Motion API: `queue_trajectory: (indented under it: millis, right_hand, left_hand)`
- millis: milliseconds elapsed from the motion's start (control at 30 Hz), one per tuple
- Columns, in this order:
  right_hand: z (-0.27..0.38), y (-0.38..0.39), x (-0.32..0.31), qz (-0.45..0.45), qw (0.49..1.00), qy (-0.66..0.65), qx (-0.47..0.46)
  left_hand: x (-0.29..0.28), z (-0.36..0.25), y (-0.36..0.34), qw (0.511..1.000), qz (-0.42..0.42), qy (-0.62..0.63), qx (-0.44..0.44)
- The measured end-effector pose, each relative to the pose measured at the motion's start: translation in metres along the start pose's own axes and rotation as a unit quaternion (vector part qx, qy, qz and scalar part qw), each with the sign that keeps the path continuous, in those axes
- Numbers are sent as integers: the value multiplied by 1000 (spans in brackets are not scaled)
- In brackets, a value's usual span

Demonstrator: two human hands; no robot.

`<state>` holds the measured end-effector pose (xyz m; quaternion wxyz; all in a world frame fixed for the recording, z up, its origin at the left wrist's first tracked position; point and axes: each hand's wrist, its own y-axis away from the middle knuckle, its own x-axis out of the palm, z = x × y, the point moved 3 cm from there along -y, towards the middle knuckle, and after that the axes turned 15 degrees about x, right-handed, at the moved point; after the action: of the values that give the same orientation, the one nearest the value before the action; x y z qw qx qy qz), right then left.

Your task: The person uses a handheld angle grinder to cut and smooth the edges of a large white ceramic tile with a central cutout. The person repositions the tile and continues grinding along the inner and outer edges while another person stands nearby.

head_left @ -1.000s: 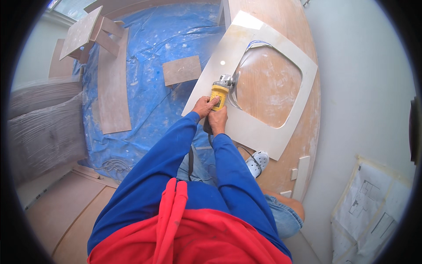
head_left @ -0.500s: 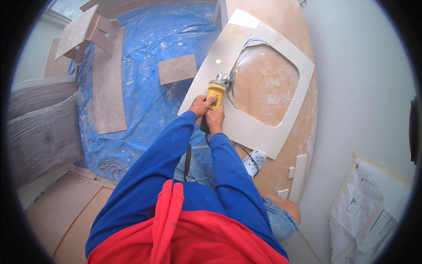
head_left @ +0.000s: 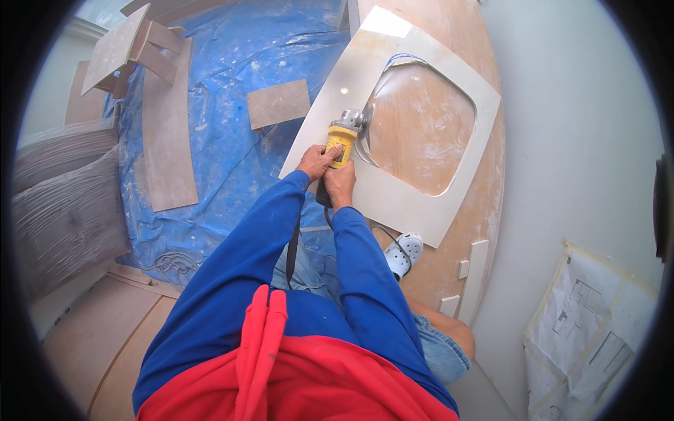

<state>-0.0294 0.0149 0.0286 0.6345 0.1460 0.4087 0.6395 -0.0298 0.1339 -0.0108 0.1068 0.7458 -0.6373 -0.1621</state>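
The left arm (head_left: pixel 228 245) and the right arm (head_left: pixel 368 270), in blue fabric sleeves (head_left: pixel 281 198), stretch from the lower frame toward its centre. There the bare left hand (head_left: pixel 316 162) and bare right hand (head_left: pixel 340 185) are close together, with fingers curled.

From here I count two hands (head_left: pixel 316 163) (head_left: pixel 340 185), one yellow grinder (head_left: pixel 343 136), one white panel (head_left: pixel 400 200), one white clog (head_left: pixel 407 250).
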Motion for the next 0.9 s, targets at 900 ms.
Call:
queue_trajectory:
  millis: [900]
  right_hand:
    - [-1,1,1,9,1000,-15,6]
  left_hand:
    - [-1,2,0,1000,-5,-2,-3]
